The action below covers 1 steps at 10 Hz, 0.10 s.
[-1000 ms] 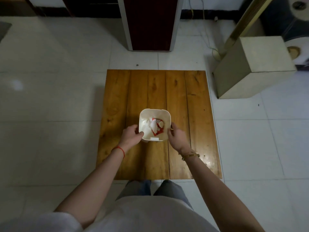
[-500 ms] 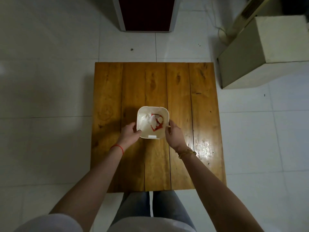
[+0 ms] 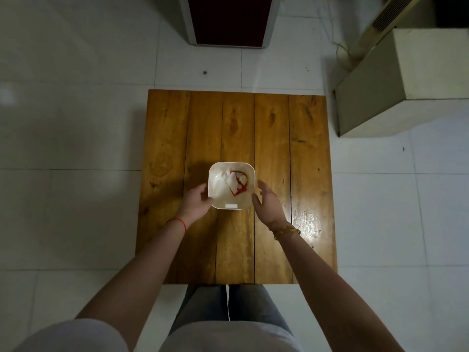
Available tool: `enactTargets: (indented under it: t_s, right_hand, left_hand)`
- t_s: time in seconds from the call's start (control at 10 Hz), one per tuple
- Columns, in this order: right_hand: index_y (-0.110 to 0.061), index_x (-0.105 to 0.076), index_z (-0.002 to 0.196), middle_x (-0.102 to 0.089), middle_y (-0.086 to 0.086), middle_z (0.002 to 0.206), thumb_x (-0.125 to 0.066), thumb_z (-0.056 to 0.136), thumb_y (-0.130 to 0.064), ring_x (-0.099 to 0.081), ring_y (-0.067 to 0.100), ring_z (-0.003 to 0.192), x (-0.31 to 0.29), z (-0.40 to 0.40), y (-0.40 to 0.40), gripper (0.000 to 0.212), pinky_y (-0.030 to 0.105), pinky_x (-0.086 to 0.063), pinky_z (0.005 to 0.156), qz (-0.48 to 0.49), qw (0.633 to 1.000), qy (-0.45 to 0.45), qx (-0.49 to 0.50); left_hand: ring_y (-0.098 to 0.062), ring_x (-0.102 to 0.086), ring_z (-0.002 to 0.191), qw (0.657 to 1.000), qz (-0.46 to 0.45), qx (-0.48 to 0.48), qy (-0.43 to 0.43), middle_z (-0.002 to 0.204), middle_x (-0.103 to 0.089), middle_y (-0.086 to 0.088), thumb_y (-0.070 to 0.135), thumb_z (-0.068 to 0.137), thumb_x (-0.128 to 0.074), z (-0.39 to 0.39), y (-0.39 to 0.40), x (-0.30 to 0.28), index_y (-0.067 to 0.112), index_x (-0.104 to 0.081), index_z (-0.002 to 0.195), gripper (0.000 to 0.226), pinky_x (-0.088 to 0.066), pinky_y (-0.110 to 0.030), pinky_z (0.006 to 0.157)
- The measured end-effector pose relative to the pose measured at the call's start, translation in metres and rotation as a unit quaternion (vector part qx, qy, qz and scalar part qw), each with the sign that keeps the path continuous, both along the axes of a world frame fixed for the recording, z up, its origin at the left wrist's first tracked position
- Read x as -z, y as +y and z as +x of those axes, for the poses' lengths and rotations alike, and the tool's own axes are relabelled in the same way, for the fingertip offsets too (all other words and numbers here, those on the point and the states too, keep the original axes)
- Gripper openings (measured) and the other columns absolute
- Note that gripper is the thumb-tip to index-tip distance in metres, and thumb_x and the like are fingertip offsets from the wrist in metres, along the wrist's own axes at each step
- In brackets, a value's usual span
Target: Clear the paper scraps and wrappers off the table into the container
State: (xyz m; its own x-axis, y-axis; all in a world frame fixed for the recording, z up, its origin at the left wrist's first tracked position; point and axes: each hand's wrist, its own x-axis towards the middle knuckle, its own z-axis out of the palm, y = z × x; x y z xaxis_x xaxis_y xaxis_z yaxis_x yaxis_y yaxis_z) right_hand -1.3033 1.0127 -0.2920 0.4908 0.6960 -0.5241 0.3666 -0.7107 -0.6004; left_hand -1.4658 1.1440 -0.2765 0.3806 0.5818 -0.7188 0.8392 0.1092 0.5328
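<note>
One white square container (image 3: 230,186) with rounded corners, standing upright on one wooden table (image 3: 274,153) at the centre of the frame, slightly below the table's middle. Inside it: white crumpled paper scraps (image 3: 234,182), perhaps three or four, too bunched and dim to count surely, and one red wrapper (image 3: 239,191) lying beneath them toward the container's right side. Table top made of five planks, with one bright glare patch at its lower right.

Two bare hands, one at each side of the container. Left hand (image 3: 196,203) at the container's lower left corner, fingers curled, thumb touching the rim; a loose hold on the corner rather than a firm clasp. One red string (image 3: 179,221) around the left wrist. Right hand (image 3: 267,201) just beside the container's right wall, fingers spread wide and apart from it, holding nothing. One gold bracelet (image 3: 285,231) on the right wrist.

Beyond the table, white floor tiles (image 3: 76,148) all around. At top centre, one dark red panel in a pale frame (image 3: 228,19). At upper right, one beige box-shaped unit (image 3: 406,85), with one slatted tower (image 3: 375,29) behind it. At the bottom edge, two legs in grey trousers (image 3: 228,308) and pale sleeves.
</note>
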Motion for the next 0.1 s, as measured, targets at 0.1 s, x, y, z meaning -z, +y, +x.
enactTargets:
  t_s: [0.1]
  right_hand:
    - [-0.008, -0.029, 0.147, -0.041, 0.011, 0.148, -0.049, 0.097, -0.025, -0.04, 0.027, 0.134, -0.0224, 0.0029, -0.0072, 0.057, 0.036, -0.038, 0.105, 0.012, 0.998, -0.056, -0.017]
  left_hand:
    - [-0.025, -0.051, 0.129, 0.996, 0.088, 0.019, -0.002, 0.143, -0.05, -0.008, 0.022, 0.091, -0.059, -0.009, -0.0048, -0.0214, 0.013, -0.037, 0.146, 0.06, -0.044, -0.039, 0.104]
